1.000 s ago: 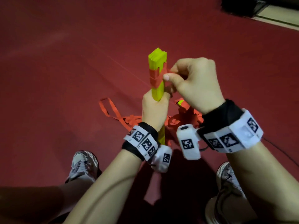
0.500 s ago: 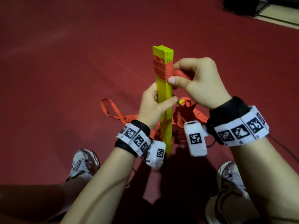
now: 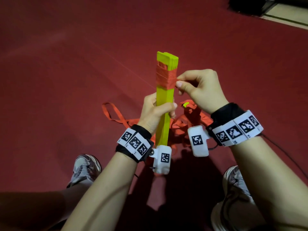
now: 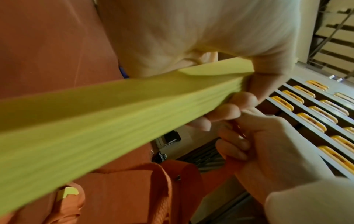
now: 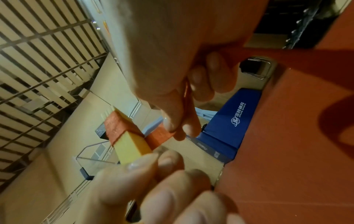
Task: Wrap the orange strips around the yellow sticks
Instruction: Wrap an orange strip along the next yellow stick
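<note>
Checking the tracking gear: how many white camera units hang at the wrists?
2: one white camera unit below the left hand, another beside the right hand's wrist. None looks hidden.

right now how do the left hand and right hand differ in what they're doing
The left hand grips the bare lower middle of the upright stack of flat yellow sticks; the right hand pinches the orange fabric strip beside the wrapped band near the top. The left sits lower, the right higher. Both wear tagged wristbands.
</note>
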